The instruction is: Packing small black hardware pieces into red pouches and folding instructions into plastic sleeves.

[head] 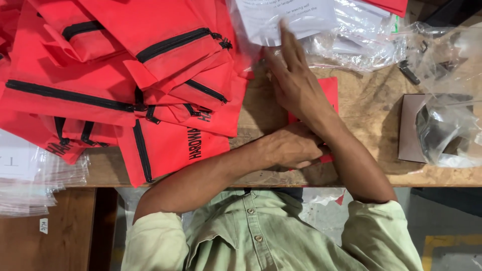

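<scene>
My left hand (291, 148) lies curled near the table's front edge, its fingers closed on the lower end of a flat red pouch (330, 89). My right forearm crosses over that pouch. My right hand (296, 80) stretches away from me with its fingers straight and apart. Its fingertips touch a white printed sheet (286, 17) that lies inside clear plastic bags at the far side. Most of the red pouch is hidden under my hands and forearm.
A big heap of red pouches with black zips (125, 75) covers the left of the wooden table (371, 105). Clear plastic bags (361, 40) lie at the far right, and a stack of them (30, 175) at the left. A brown box (409, 128) with crumpled plastic stands right.
</scene>
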